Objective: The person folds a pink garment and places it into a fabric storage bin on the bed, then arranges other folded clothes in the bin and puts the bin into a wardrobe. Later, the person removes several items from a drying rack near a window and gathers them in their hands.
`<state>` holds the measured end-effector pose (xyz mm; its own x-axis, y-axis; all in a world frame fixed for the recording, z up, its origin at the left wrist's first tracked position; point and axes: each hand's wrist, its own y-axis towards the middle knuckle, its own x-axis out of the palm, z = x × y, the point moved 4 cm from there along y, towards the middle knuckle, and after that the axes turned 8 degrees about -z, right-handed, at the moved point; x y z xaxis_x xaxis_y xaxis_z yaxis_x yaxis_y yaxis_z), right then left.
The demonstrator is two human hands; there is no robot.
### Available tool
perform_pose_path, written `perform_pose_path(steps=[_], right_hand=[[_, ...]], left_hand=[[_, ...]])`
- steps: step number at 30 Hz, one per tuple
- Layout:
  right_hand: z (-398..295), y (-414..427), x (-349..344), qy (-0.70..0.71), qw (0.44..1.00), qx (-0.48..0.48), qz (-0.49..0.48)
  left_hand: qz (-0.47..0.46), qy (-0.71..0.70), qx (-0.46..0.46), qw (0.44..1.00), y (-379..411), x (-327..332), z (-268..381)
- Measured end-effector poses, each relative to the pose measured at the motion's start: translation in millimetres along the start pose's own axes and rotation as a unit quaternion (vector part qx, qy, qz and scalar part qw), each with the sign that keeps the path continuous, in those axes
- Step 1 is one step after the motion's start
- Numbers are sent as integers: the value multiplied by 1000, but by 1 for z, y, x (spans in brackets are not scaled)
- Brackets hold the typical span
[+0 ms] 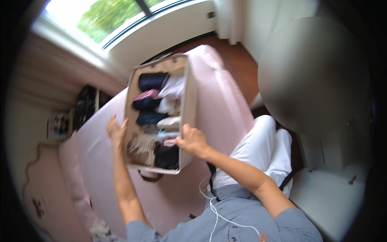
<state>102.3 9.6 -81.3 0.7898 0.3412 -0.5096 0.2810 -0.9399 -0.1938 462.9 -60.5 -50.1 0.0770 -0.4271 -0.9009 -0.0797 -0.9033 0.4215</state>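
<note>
A beige fabric storage box (190,90) filled with rolled and folded clothes lies open on a bed with a pink sheet (217,106). Dark rolled garments (152,81) and white ones (173,87) fill its far part; a fringed tan knit (142,149) and a black garment (167,156) lie at its near end. My left hand (116,128) is beside the box's left wall, fingers spread; whether it touches the wall is unclear. My right hand (192,140) grips the rim of the right wall. A strap handle (150,176) hangs at the near end.
The pink headboard (42,187) stands at the left, near dark items (84,106) on a shelf. A window (112,18) is beyond the bed. Reddish-brown floor (240,69) shows past the bed's right edge. White cabinetry (326,187) is at the right. A large round area at upper right is blurred.
</note>
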Motion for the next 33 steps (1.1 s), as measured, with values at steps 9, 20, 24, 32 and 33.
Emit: perform_pose_path(steps=[9, 20, 24, 32, 33], right_hand=[[22, 16, 29, 133, 988, -64, 38], [34, -26, -104, 96, 948, -209, 221], [-23, -118, -145, 51, 876, -370, 306], [-60, -293, -228, 296, 905, -242, 187], [-52, -310, -233, 312, 901, -234, 189]], left_hand=[[-246, -586, -221, 740, -19, 78, -31], [-249, -551, -142, 784, 89, -39, 139], [-257, -562, -100, 780, 100, -83, 183], [-289, -581, -9, 761, 85, -161, 285], [-296, -584, 5, 755, 83, -171, 303]])
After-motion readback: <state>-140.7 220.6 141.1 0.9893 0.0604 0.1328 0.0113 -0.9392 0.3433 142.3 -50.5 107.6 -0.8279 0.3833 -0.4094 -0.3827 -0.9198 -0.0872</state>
